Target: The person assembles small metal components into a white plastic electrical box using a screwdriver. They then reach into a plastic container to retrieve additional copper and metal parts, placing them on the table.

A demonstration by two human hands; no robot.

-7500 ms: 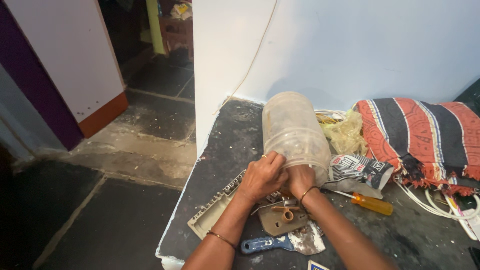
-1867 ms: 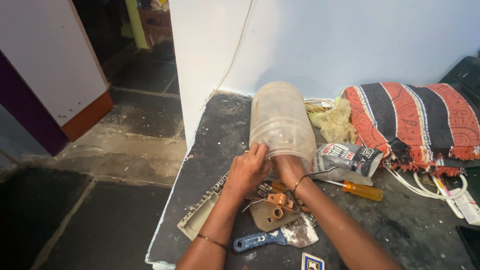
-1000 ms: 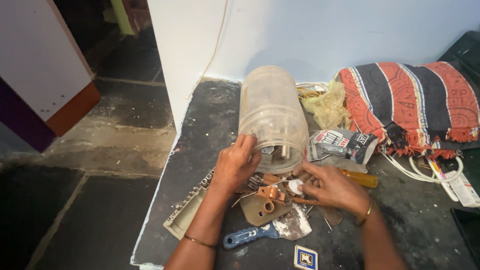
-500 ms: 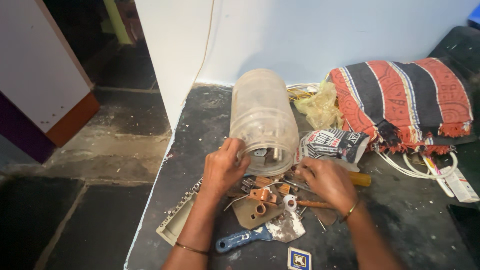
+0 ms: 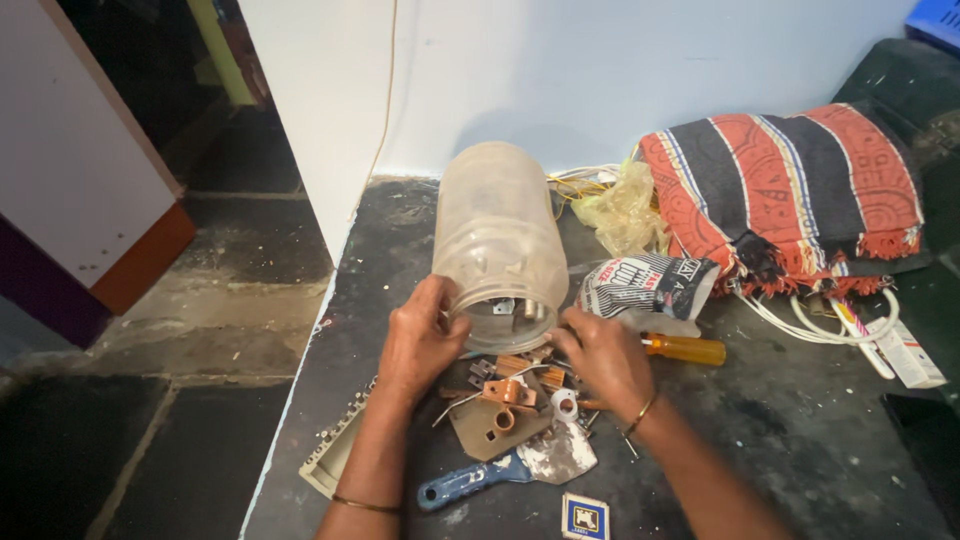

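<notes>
- A clear plastic jar [image 5: 497,240] is being kept on its side on the dark surface [image 5: 800,430], mouth towards the person; its rim is being gripped by the left hand [image 5: 422,338], fingers curled over the lip.
- The right hand [image 5: 603,358] is being rested, loosely cupped, on a heap of small metal parts [image 5: 512,385] spilled just below the jar's mouth; whether anything is being pinched cannot be told.
- The left edge of the surface is being crowded by a long pale terminal strip [image 5: 335,450] lying close along it; beyond it the drop to the stone floor [image 5: 170,330] is being left open.
- Bare room is being left at the surface's near right, towards the corner.
- A scraper with a blue handle [image 5: 470,482] and a small square blue-and-white packet [image 5: 584,517] are being kept near the front edge.
- A crumpled white-and-black printed pouch [image 5: 645,285] is lying just right of the jar, above an orange-handled screwdriver [image 5: 685,349].
- A striped red-and-black cloth [image 5: 790,190] is being bunched against the white wall [image 5: 600,70], with white cable [image 5: 815,325] and a slim white box [image 5: 905,352] below it.
</notes>
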